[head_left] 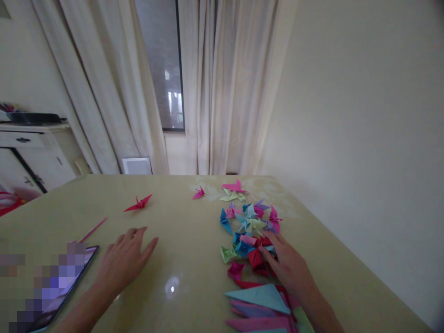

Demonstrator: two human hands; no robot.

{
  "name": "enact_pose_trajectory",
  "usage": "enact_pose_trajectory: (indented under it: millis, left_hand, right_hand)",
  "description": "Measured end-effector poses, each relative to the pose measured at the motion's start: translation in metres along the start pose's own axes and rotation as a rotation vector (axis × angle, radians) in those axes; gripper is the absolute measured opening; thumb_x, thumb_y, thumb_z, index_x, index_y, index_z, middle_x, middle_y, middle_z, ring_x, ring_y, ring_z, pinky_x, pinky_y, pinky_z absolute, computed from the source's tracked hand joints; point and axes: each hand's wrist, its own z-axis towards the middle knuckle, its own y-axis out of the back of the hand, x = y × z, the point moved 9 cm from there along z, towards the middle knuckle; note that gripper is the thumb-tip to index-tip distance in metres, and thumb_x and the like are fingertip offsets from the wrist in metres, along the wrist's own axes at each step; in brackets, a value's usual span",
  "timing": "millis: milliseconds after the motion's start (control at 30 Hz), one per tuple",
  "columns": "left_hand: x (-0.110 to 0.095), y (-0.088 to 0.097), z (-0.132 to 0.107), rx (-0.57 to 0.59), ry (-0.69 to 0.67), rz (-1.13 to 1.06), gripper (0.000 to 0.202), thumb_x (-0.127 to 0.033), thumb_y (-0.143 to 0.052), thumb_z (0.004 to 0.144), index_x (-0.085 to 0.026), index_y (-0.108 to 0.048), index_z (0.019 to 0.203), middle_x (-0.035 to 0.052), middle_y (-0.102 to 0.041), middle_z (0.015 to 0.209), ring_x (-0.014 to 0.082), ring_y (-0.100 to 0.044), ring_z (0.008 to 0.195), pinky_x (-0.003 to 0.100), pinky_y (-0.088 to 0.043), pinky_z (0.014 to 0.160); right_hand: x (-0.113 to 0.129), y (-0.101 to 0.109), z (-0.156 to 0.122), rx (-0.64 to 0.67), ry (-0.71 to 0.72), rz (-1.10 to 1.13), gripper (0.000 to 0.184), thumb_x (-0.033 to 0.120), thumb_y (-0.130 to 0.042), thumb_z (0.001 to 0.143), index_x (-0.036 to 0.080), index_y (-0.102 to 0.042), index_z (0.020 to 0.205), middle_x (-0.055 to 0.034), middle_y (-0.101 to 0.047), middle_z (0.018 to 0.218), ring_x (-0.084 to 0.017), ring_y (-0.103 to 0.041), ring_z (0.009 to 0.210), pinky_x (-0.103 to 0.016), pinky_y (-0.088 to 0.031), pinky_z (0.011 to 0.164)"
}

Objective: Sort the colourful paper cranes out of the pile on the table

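My left hand (126, 254) hovers over or rests on the left half of the table, fingers spread, thumb apart, nothing in it. A pile of folded paper pieces in many colours lies to the right. Over its near part reaches my right hand (293, 266), thumb and index finger apart beside a red folded paper piece (256, 261); whether they touch it I cannot tell. Paper cranes (251, 224) in blue, pink and pale green form the far part of the pile. Closer to me lie flat folded paper pieces (258, 298) in light blue, purple and pink, partly covered by my right forearm.
A red paper crane (138, 203) stands on the table (180, 268) beyond my left hand. Farther back are a small pink crane (199, 193) and a pink bird (236, 186). A tablet-like device (69, 296) and a thin pink stick (93, 230) lie at left. A wall borders the right.
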Motion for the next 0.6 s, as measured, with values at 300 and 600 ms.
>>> enact_pose_trajectory:
  millis: [300, 600]
  left_hand:
    - [-0.182, -0.072, 0.104, 0.046, -0.198, -0.109, 0.064, -0.036, -0.051, 0.100, -0.010, -0.040, 0.159, 0.0286, -0.040, 0.162, 0.0408, -0.046, 0.148, 0.054, -0.040, 0.117]
    - [-0.216, -0.111, 0.158, 0.093, -0.255, -0.149, 0.042, -0.038, -0.069, 0.100, -0.019, -0.062, 0.137, 0.0120, -0.060, 0.147, 0.0318, -0.059, 0.133, 0.058, -0.050, 0.111]
  right_hand:
    - [-0.001, 0.012, 0.001, -0.076, -0.049, -0.003, 0.048, 0.046, -0.061, 0.099, 0.025, -0.065, 0.142, -0.0131, -0.070, 0.140, -0.034, -0.072, 0.121, -0.047, -0.058, 0.100]
    - [-0.008, 0.011, 0.002, -0.096, -0.103, 0.062, 0.047, 0.038, -0.064, 0.097, 0.027, -0.063, 0.142, -0.0127, -0.065, 0.145, -0.033, -0.068, 0.129, -0.046, -0.055, 0.106]
